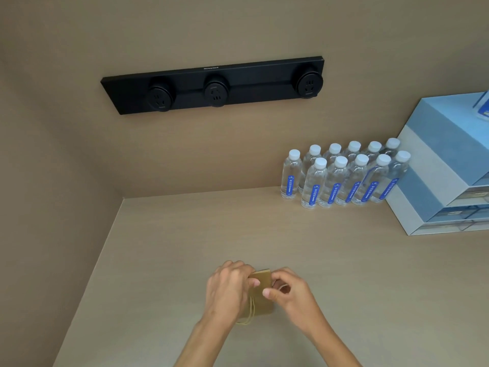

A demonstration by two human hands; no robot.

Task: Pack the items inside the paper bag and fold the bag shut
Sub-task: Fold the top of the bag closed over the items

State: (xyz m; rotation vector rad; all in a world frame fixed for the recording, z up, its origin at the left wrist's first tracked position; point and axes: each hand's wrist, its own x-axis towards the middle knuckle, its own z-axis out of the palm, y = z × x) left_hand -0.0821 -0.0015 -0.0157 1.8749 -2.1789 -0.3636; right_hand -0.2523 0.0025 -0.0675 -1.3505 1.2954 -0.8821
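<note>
While the items are out of sight, every line below judges progress from how the bag lies now.

Table (330, 260): beige top filling the lower view; it carries the work at 6 o'clock and stock at 3 o'clock.

Socket rail (211, 84): black bar on the wall at 12 o'clock, three round outlets, no part in the job.

Drawer unit (434, 181): blue and white stack at 3 o'clock, on the table's far right.

Water bottles (341, 176): two rows with white caps and blue labels at 2 o'clock, just beside the drawer unit, well apart from the hands.

Left hand (229, 288): at 6 o'clock, fingers curled over the bag's left edge, thumb pressed on the top fold; closed on the paper.

Right hand (289, 292): just right of the bag, thumb and forefinger pinching its right top edge; the other fingers are tucked, and how tightly I cannot tell.

Paper bag (260, 295): small, brown, between the two hands near the front of the table, top turned over.

Cord handle (250, 312): thin loop trailing from the bag toward 6 o'clock.

Done, by my reading: no loose items show on the table, so packing seems finished, though the contents are hidden.

Left, by my reading: creasing the fold flat and letting go.
</note>
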